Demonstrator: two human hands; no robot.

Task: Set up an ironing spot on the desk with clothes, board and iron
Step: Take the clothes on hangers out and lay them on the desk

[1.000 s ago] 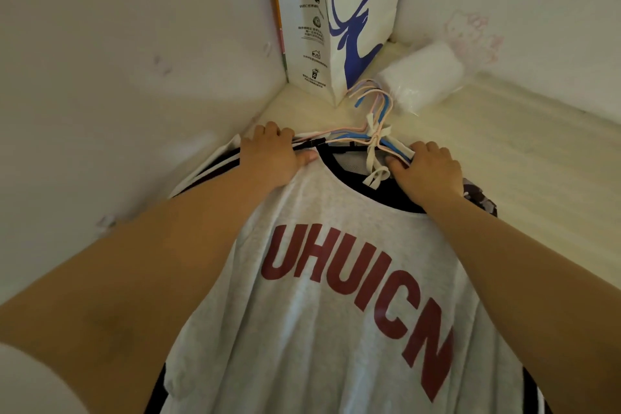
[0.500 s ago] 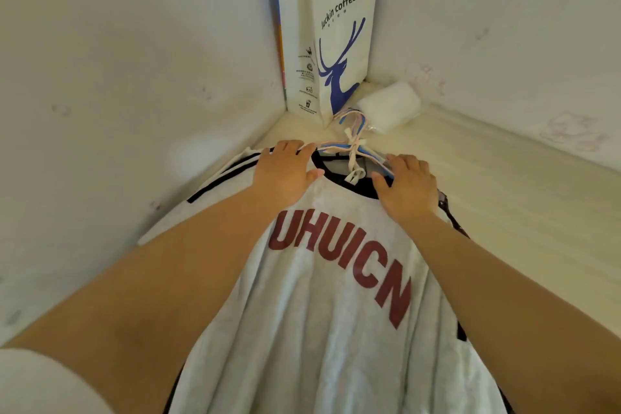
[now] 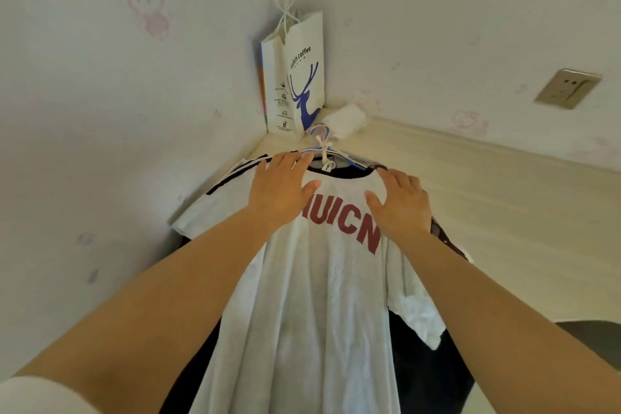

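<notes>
Grey cotton T-shirt (image 3: 312, 286) lay on the desk (image 3: 504, 212) beneath both hands; left hand (image 3: 280, 186) and right hand (image 3: 401, 203) rested flat, fingers extended.

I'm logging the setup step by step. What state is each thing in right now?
Left hand: open, flat on the shirt.
Right hand: open, fingers spread on the shirt.
Grey T-shirt: laid flat on the desk, on hangers.
Hangers: bundled, hooks tied together.
Paper bag: upright in the corner.
Desk: partly covered by clothes.
</notes>
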